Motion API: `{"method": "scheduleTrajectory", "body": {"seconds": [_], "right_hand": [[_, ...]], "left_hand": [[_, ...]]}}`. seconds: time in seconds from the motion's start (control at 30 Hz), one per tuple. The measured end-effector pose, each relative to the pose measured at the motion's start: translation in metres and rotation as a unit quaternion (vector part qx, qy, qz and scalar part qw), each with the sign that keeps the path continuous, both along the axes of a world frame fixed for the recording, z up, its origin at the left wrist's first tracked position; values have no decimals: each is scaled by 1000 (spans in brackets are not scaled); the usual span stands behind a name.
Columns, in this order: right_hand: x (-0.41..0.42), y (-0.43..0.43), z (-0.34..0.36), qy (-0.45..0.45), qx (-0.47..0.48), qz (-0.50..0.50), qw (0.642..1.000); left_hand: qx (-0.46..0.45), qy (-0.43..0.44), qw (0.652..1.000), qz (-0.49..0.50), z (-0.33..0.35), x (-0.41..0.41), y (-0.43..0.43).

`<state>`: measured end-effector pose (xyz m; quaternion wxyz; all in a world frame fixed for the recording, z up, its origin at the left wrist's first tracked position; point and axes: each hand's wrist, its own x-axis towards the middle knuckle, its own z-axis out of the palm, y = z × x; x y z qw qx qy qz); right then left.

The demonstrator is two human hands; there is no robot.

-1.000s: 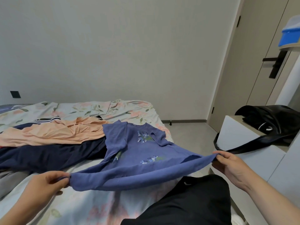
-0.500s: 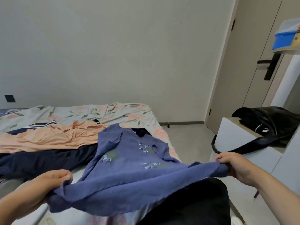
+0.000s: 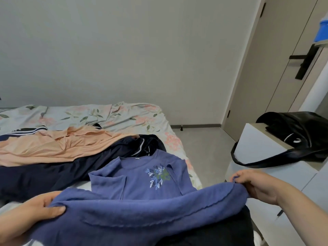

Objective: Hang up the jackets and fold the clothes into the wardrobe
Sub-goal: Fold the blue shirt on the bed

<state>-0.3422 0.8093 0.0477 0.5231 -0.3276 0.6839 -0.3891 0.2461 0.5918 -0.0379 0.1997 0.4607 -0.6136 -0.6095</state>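
Bedroom, plain wall behind. Bed (image 3: pixel 124 114) with a floral sheet carries the clothes: a navy garment (image 3: pixel 44 174), a peach top (image 3: pixel 53 148) lying across it, and the shirt (image 3: pixel 142 183) nearest the person, collar end flat on the bed, front up. The hem is raised — left hand (image 3: pixel 40 208) grips one corner, right hand (image 3: pixel 257 185) pinches the other. Probable step: spreading before folding. Risk: uneven pull skews the shirt or bunches its sleeves; the right corner is held past the bed edge and could slide off if released.

Blue shirt (image 3: pixel 134 185) now spread flatter, neckline showing, hem drawn nearer
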Motion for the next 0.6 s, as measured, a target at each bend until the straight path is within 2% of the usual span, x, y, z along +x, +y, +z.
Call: {"method": "scheduleTrajectory", "body": {"seconds": [0.07, 0.13, 0.27, 0.43, 0.6], "right_hand": [[1, -18, -9, -9, -27, -33, 999], [1, -42, -17, -4, -45, -66, 997], [0, -99, -38, -7, -58, -124, 991], [-19, -193, -58, 61, 15, -170, 983], [-28, -287, -84, -11, 67, -250, 966]], "left_hand": [[27, 52, 998, 38, -4, -10, -9], [11, 85, 986, 141, -12, -22, -22], [-6, 84, 967, 242, -27, -43, -52], [46, 123, 945, 301, -46, -65, -109], [130, 135, 904, 383, -63, -78, -157]]}}
